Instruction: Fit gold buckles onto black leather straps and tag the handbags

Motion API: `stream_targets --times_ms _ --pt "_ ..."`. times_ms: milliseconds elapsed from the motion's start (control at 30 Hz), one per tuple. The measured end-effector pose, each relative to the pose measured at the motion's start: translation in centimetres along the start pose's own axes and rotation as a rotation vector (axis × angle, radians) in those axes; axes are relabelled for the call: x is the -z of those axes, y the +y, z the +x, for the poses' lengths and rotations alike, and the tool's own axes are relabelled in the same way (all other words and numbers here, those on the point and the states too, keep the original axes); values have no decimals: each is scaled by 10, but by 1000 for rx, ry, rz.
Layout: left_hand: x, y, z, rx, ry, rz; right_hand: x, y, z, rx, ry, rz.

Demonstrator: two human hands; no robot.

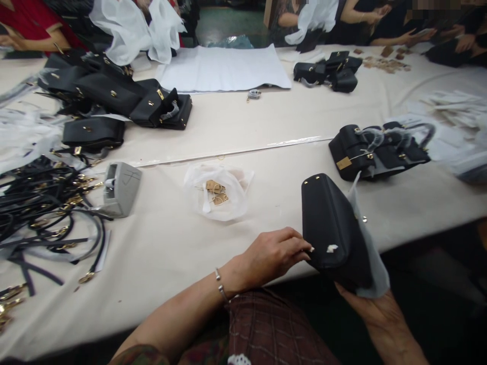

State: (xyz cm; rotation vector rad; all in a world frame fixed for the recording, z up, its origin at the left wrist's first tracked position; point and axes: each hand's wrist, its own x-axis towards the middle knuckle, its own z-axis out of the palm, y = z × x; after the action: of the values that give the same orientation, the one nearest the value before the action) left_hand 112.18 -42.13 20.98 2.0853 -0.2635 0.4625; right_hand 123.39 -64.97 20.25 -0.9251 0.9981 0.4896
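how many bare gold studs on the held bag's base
2 gold studs, side by side at the far end of the black handbag; white scraps nearer may hide more.

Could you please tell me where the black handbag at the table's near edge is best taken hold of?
Probably by its lower side, cupped from below and the right, as the right hand does: the handbag is tilted, its flat base facing left, so support beneath should steady it and leave the base open to the left hand.

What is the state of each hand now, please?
Left hand: fingertips at the bag; whether they grip anything cannot be told.
Right hand: holding the bag from below.
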Motion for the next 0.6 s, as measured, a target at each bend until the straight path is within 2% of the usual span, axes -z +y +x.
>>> stream_targets --times_ms 133,300,500,600 --pt "4 -2 0 -1 -78 113 5 -1 7 -13 -27 -53" --pt "3 -5 3 5 -149 149 6 -6 7 -35 -38 -21" --pt "-1 -4 3 56 -4 -94 6 -5 11 -15 -27 -19" --pt "-4 -4 1 104 38 -123 3 -4 10 -35 -46 -16"
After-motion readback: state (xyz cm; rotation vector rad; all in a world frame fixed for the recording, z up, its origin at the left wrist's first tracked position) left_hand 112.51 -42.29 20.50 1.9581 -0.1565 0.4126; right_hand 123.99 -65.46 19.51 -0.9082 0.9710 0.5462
